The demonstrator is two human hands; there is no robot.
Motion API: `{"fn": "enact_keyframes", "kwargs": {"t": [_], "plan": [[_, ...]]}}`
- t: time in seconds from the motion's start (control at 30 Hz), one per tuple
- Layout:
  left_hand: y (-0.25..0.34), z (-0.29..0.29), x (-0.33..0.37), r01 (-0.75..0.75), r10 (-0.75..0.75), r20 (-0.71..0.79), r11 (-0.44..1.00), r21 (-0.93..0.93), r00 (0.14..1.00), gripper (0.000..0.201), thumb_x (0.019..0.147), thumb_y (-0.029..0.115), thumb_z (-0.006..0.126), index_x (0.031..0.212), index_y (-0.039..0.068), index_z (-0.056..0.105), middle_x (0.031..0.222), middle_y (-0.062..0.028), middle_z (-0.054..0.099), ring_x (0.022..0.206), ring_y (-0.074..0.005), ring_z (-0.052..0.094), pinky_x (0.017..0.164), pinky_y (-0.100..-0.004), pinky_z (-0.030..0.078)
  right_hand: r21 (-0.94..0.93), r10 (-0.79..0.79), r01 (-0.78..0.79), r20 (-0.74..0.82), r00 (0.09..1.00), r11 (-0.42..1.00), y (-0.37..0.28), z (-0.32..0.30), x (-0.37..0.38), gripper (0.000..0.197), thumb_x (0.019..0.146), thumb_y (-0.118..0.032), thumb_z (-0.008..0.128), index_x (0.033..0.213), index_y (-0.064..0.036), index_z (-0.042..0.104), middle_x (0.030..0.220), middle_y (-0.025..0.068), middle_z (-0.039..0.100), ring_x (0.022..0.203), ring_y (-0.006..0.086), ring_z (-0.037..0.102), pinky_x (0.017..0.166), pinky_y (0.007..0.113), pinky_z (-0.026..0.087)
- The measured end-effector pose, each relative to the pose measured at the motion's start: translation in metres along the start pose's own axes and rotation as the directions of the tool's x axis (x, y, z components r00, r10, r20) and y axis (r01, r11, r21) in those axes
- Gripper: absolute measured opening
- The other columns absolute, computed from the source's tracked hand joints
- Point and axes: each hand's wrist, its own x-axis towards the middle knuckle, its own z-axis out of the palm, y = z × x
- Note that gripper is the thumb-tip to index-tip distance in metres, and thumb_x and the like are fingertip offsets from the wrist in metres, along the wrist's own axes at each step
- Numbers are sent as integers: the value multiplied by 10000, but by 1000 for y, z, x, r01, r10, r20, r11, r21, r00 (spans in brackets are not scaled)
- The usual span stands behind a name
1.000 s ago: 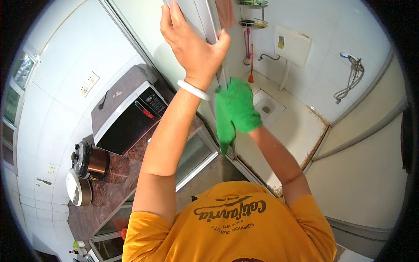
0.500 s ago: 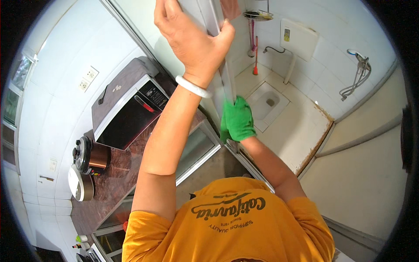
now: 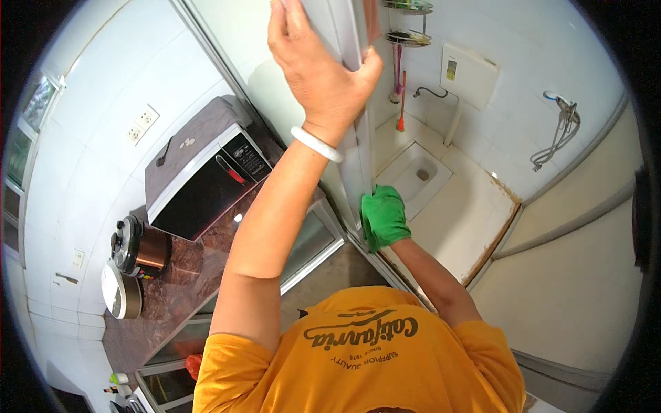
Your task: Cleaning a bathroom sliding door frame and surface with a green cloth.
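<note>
My left hand (image 3: 323, 79), bare with a white bangle at the wrist, grips the upper part of a pale framed door (image 3: 352, 148). Its thumb lies on the right side of the door edge and its fingers on the left. Lower on the same edge is my right hand (image 3: 385, 219), covered to the wrist by what looks like a green glove (image 3: 394, 206). That hand curls against the door frame; some of its fingers are hidden behind the edge and in the green folds.
Left of the door, a microwave (image 3: 200, 189), a brown pressure cooker (image 3: 148, 248) and a white-lidded appliance (image 3: 122, 292) stand on a dark red counter (image 3: 186, 272). Beyond the door are a squat toilet (image 3: 420, 172), a white cistern (image 3: 471, 76) and a shower hose (image 3: 561, 134).
My right hand has slid down the door edge toward me. My left hand has shifted slightly right and down in the picture, still on the door. The view has tilted a little.
</note>
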Motion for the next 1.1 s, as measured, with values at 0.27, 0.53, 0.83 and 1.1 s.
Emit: {"fn": "enact_keyframes", "kwargs": {"t": [0.27, 0.53, 0.83, 1.1], "plan": [[-3, 2, -4, 138, -137, 54, 990, -18, 989, 982, 665, 204, 768, 1479, -62, 289, 1453, -315, 321, 1360, -459, 324, 1146, -494, 291, 29, -91, 98, -201, 975, 995, -46, -67, 88, 55, 755, -114, 649, 751, -89, 599, 762, 147, 562, 781, 362, 581, 649, 471, 477], [6, 4, -8, 153, -155, -4, 979, -138, 988, 963, 585, 150, 770, 1445, -38, 377, 1458, -317, 334, 1303, -460, 397, 1092, -502, 351, 81, -93, 160, -532, 842, 984, -77, -72, 71, 187, 738, -121, 684, 880, -39, 592, 852, 158, 577, 810, 375, 539, 740, 478, 436], [4, 3, -4, 177, -185, -35, 970, -165, 982, 925, 586, 117, 730, 1445, 1, 406, 1464, -285, 349, 1335, -446, 397, 1084, -508, 356, -387, -214, 176, -58, 975, 905, -26, -2, 27, 420, 731, -283, 713, 1033, -18, 592, 1006, 194, 609, 935, 384, 557, 820, 496, 413], [2, -1, -5, 142, -159, -63, 966, -218, 985, 909, 623, 122, 728, 1463, 16, 400, 1480, -271, 344, 1356, -440, 382, 1098, -517, 341, -239, -145, 148, 30, 989, 960, -21, 6, 2, 253, 799, -212, 645, 947, -8, 632, 954, 247, 602, 940, 410, 568, 764, 504, 466]]}}
